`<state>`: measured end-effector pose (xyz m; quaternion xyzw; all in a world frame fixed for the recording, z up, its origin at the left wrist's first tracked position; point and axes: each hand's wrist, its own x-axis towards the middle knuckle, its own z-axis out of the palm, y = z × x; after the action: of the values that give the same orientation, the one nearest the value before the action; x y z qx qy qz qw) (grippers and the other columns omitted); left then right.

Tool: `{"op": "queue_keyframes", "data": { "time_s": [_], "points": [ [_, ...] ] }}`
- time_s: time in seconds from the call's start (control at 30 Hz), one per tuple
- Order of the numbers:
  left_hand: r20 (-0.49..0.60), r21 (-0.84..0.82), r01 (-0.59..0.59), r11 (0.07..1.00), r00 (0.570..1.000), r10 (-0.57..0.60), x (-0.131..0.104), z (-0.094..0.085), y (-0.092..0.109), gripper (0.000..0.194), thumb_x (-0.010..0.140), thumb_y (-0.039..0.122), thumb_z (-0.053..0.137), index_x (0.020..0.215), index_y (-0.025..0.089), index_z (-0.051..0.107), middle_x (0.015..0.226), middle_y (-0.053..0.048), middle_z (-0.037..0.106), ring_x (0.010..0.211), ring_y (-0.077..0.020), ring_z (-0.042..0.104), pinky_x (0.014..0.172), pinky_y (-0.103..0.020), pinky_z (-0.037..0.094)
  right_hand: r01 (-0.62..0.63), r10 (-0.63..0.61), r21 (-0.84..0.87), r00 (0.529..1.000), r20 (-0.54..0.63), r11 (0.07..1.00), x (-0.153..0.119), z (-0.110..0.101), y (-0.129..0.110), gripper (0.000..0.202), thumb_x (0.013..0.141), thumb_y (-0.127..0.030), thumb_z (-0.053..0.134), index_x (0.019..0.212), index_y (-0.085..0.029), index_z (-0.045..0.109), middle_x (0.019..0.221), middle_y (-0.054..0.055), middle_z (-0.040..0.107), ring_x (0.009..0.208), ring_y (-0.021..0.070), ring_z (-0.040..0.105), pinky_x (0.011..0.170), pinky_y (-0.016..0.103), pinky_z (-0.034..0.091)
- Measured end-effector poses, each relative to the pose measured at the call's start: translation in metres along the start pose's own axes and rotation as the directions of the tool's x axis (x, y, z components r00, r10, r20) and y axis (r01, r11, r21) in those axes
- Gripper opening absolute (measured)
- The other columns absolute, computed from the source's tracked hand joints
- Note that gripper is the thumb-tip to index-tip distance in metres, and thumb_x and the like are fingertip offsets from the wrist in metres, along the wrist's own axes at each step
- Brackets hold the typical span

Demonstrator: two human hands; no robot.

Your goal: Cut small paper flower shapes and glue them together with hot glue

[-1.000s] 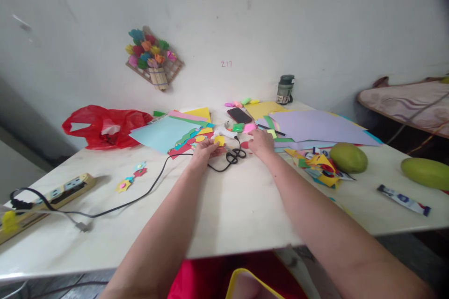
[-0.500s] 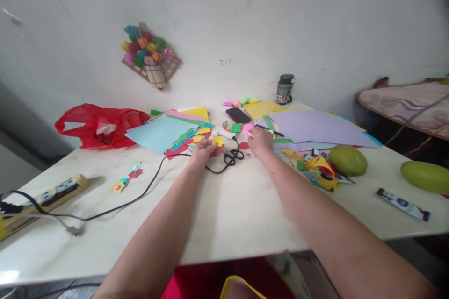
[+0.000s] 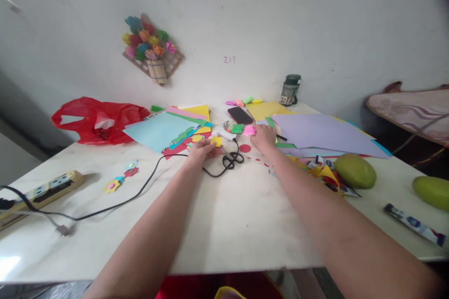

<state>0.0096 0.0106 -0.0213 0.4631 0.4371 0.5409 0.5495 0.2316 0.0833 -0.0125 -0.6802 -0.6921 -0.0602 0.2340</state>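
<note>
Wall (image 3: 315, 18) behind both hands (image 3: 231, 142) reads "217" (image 3: 229, 60) in red.

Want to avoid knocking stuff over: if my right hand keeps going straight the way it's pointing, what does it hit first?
The right hand points away and slightly left. First in line is the pink paper piece at its fingertips, which it may already touch. Beyond lie the green piece and the phone, though depth is hard to judge.

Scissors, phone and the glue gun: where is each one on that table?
scissors (image 3: 231, 160), head view, on the black handle loops.
phone (image 3: 240, 115), head view, middle of its dark screen.
glue gun (image 3: 223, 133), head view, on its white body.
</note>
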Motion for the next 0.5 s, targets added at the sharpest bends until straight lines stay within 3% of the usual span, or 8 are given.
{"op": "queue_keyframes", "data": {
  "time_s": [0.27,0.5],
  "points": [
    [-0.015,-0.067,-0.007,0.998,1.000,0.006,0.001,-0.001,-0.002,0.024,0.065,0.025,0.073,0.079,0.014,0.057,0.080,-0.008,0.071,0.073,-0.0186,0.069,0.071,-0.030,0.056,0.030,-0.023,-0.047,0.989,0.145,0.998,0.017,0.003,-0.009,0.043,0.074,-0.025,0.054,0.117,-0.019,0.060,0.115,0.014,0.062,0.105,0.0308,0.055,0.086,0.041,0.036],
    [-0.031,-0.050,0.012,0.999,0.999,-0.014,0.000,0.003,0.000,0.019,0.067,0.023,0.072,0.076,0.012,0.060,0.078,-0.008,0.071,0.070,-0.0177,0.069,0.069,-0.029,0.056,0.104,-0.101,-0.029,0.990,0.096,0.994,0.026,0.005,-0.014,0.037,0.075,-0.027,0.054,0.110,-0.021,0.064,0.118,0.011,0.061,0.105,0.0303,0.052,0.085,0.041,0.034]
  ]
}}
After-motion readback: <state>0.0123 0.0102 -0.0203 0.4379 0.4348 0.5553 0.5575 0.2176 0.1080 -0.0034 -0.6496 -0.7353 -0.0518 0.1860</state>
